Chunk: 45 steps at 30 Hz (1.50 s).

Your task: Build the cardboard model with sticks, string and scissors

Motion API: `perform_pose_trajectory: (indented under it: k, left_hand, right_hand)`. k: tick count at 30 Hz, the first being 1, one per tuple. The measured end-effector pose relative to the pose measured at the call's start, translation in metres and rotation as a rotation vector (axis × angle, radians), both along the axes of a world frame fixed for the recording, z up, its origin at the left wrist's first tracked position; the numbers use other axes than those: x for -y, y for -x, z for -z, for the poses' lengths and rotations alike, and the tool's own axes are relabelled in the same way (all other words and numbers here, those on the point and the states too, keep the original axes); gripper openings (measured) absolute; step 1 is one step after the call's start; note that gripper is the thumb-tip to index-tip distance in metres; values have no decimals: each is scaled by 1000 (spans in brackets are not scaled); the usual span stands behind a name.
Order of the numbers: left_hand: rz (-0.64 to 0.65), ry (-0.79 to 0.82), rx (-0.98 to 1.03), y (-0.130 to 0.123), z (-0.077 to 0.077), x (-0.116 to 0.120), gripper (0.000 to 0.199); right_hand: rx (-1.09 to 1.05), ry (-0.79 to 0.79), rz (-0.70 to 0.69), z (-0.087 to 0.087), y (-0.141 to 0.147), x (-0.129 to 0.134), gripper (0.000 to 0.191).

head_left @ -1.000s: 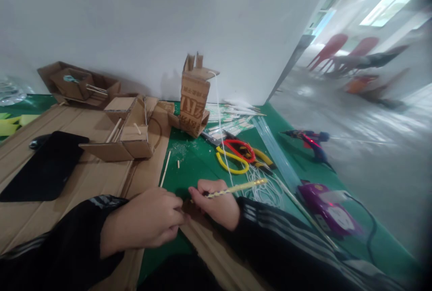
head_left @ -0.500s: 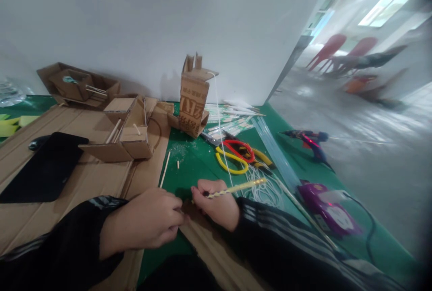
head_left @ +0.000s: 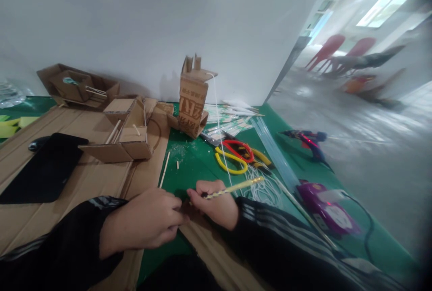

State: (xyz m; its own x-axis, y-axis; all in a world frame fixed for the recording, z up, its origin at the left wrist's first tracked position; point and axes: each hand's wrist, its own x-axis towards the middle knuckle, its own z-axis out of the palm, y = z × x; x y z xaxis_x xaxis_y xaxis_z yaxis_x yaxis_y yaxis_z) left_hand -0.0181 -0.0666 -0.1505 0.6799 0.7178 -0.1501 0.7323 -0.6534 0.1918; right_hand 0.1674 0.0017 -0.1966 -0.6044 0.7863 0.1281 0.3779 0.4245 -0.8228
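My right hand [head_left: 216,205] is closed around a yellow pencil [head_left: 241,185], its eraser end pointing right and its tip hidden by the fingers. The pencil's lower end is at the top of a long cardboard strip [head_left: 209,248] that runs toward my body. Close beside it, my left hand [head_left: 148,219] has curled fingers gripping the strip's upper left edge; its fingertips are partly hidden. Just beyond the hands lie a thin wooden stick [head_left: 164,169] and a short stick piece [head_left: 177,164].
A cardboard tower [head_left: 193,102] with a white string [head_left: 218,120] stands ahead. Yellow-and-red-handled scissors [head_left: 232,160], a glue gun [head_left: 308,140] and a purple power strip [head_left: 324,210] lie right. A cardboard structure [head_left: 135,133] and a black tablet-like slab [head_left: 45,167] sit left.
My right hand and the pencil have shifted very slightly to the left. The left hand and the cardboard strip look almost unmoved.
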Motion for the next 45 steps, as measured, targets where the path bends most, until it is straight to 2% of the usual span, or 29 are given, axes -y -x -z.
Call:
perform_pose_trajectory:
  k: [13,19,27,35,39,45]
  left_hand:
    - [3,-19,3,1,1,1,14]
    - [-1,-18,6,2,3,1,15]
    - [-4,-1,33,2,2,1,19]
    - [7,-50,81,11,7,-6,31]
    - [-82,-133,156,12,11,-7,25]
    - [-389,-259,269,14,18,-13,21]
  right_hand:
    - [-22,24,24,0,0,1,38]
    - [-39,85,26,-2,1,1,38]
    - [-182,267,166,-7,-4,-3,40]
    - [-348,267,254,-15,-11,-5,35]
    - [-448,219,299,-18,-13,-5,29]
    - [-540,196,340,-17,-13,-7,26]
